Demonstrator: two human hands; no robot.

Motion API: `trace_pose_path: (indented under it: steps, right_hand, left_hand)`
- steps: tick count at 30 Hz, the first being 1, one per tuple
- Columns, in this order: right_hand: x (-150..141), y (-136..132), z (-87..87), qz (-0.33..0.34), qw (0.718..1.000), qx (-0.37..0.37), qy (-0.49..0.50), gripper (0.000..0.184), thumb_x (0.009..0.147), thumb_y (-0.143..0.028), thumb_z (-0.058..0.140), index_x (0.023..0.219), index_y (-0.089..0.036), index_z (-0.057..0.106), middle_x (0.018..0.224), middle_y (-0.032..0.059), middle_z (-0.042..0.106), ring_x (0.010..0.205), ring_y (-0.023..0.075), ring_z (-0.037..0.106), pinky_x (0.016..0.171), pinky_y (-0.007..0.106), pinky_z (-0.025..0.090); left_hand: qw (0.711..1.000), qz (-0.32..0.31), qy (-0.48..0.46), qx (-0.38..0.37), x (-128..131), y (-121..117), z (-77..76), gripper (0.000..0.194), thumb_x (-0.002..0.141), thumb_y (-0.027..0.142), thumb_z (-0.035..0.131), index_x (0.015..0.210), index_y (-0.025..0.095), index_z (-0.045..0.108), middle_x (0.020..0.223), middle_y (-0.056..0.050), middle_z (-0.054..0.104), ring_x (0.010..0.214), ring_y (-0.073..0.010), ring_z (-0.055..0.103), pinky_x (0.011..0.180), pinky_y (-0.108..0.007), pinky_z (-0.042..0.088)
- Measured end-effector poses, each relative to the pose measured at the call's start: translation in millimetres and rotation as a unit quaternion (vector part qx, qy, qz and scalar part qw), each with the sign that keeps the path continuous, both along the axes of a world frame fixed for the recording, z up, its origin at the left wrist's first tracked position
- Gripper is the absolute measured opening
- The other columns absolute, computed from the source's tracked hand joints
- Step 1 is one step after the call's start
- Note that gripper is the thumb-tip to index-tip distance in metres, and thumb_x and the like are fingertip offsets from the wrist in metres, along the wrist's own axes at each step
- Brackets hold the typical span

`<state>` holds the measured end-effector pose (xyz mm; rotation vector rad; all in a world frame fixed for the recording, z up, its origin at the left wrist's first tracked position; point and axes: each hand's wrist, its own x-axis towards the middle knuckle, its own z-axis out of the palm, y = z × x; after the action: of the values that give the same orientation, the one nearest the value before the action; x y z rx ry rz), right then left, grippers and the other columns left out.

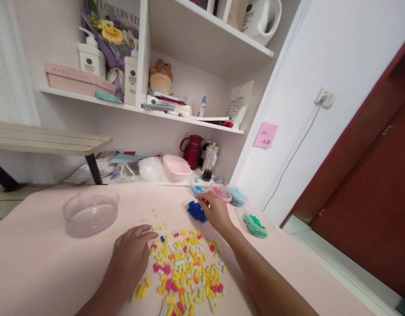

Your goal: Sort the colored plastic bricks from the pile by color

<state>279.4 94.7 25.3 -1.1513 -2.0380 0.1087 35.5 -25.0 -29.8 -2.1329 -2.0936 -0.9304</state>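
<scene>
My right hand (217, 213) reaches over a clear tub of dark blue toy bricks (196, 211). Its thumb and fingers are drawn together in a pinch; whatever they hold is too small to make out. My left hand (131, 248) rests low at the left edge of a spread of loose small bricks (189, 263), mostly yellow with some pink, white and orange. Its thumb and forefinger are apart, with nothing visible between them. One dark blue brick (162, 239) lies just beyond the left fingertips.
Behind my right hand stand tubs of blue bricks (198, 189), pink bricks (221, 191) and light blue bricks (237, 196). A tub of green bricks (255, 226) sits at right. A round clear bowl (90, 215) stands left. A shelf with a red jug (192, 152) backs the table.
</scene>
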Motion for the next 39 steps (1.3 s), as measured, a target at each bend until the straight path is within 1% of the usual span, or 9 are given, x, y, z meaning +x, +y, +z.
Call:
trace_pose_path:
  steps: [3, 7, 11, 16, 21, 26, 29, 34, 39]
  right_hand:
    - [-17, -15, 2.2, 0.109, 0.992, -0.046, -0.045, 0.019, 0.089, -0.018, 0.054, 0.092, -0.023, 0.073, 0.092, 0.003, 0.07, 0.085, 0.0174, 0.063, 0.079, 0.028, 0.045]
    - [-46, -43, -2.3, 0.222, 0.961, -0.066, -0.148, 0.021, 0.089, -0.02, 0.057, 0.102, -0.026, 0.072, 0.099, 0.0029, 0.07, 0.091, 0.017, 0.063, 0.081, 0.026, 0.044]
    - [-60, -55, -13.2, 0.212, 0.954, -0.018, -0.211, 0.022, 0.092, -0.025, 0.056, 0.108, -0.025, 0.07, 0.098, 0.0062, 0.069, 0.095, 0.02, 0.06, 0.083, 0.029, 0.042]
    - [-62, -49, -25.5, 0.215, 0.959, -0.013, -0.183, 0.022, 0.093, -0.025, 0.057, 0.107, -0.03, 0.072, 0.097, 0.005, 0.069, 0.095, 0.0206, 0.059, 0.085, 0.032, 0.041]
    - [-67, -50, -27.5, 0.229, 0.964, -0.07, -0.115, 0.02, 0.083, -0.012, 0.065, 0.094, -0.027, 0.073, 0.094, 0.002, 0.071, 0.095, 0.0191, 0.061, 0.09, 0.032, 0.042]
    - [-63, -46, -16.2, 0.248, 0.96, -0.126, -0.003, 0.015, 0.074, -0.009, 0.07, 0.081, -0.022, 0.07, 0.092, 0.0012, 0.07, 0.091, 0.0169, 0.062, 0.083, 0.027, 0.045]
    - [-48, -30, -6.4, 0.202, 0.97, -0.124, 0.053, 0.01, 0.077, -0.013, 0.066, 0.08, -0.021, 0.069, 0.088, 0.0012, 0.07, 0.083, 0.0158, 0.063, 0.076, 0.026, 0.047]
    - [-12, 2, -6.7, 0.035, 0.995, -0.053, 0.082, 0.01, 0.08, -0.021, 0.061, 0.084, -0.02, 0.07, 0.087, 0.0042, 0.07, 0.082, 0.0184, 0.063, 0.075, 0.031, 0.049]
    - [6, 17, -18.1, -0.011, 0.998, -0.027, 0.056, 0.023, 0.083, -0.019, 0.057, 0.101, -0.021, 0.071, 0.094, 0.006, 0.071, 0.085, 0.0197, 0.063, 0.08, 0.034, 0.049]
  left_hand:
    - [1.0, -0.005, 0.006, -0.016, 1, -2, 4.5, 0.047, 0.078, 0.002, 0.044, 0.099, 0.029, 0.076, 0.119, -0.002, 0.071, 0.115, -0.0233, 0.061, 0.1, -0.044, 0.042]
    - [1.0, -0.006, 0.007, -0.028, 3, -3, 7.8, 0.048, 0.078, 0.002, 0.043, 0.101, 0.028, 0.076, 0.12, -0.003, 0.07, 0.116, -0.0226, 0.06, 0.1, -0.043, 0.041]
    - [1.0, -0.004, -0.005, -0.031, 3, -5, 8.4, 0.046, 0.079, 0.002, 0.044, 0.101, 0.028, 0.075, 0.12, -0.003, 0.07, 0.115, -0.0218, 0.06, 0.1, -0.043, 0.041]
    - [0.999, -0.011, -0.018, -0.039, 4, -6, 9.5, 0.046, 0.079, 0.002, 0.044, 0.102, 0.027, 0.075, 0.12, -0.004, 0.07, 0.117, -0.0216, 0.058, 0.101, -0.042, 0.04]
    - [0.999, -0.004, -0.02, -0.04, 5, -6, 10.0, 0.047, 0.077, 0.002, 0.046, 0.102, 0.028, 0.075, 0.119, -0.003, 0.07, 0.116, -0.0208, 0.058, 0.101, -0.041, 0.04]
    - [0.999, -0.008, -0.018, -0.039, 4, -7, 10.7, 0.048, 0.078, 0.001, 0.044, 0.103, 0.028, 0.075, 0.12, -0.004, 0.07, 0.117, -0.0211, 0.059, 0.1, -0.041, 0.04]
    - [0.999, -0.008, -0.011, -0.03, 3, -6, 8.9, 0.048, 0.078, 0.001, 0.044, 0.101, 0.028, 0.076, 0.12, -0.004, 0.071, 0.116, -0.022, 0.06, 0.099, -0.042, 0.041]
    - [1.0, -0.001, -0.011, 0.001, 0, -2, 0.5, 0.047, 0.078, 0.002, 0.045, 0.096, 0.031, 0.077, 0.117, -0.001, 0.072, 0.113, -0.0221, 0.062, 0.097, -0.042, 0.043]
    - [1.0, -0.002, -0.002, 0.007, -2, 2, -4.2, 0.046, 0.078, 0.004, 0.045, 0.096, 0.032, 0.077, 0.116, 0.0, 0.073, 0.112, -0.0216, 0.063, 0.097, -0.041, 0.044]
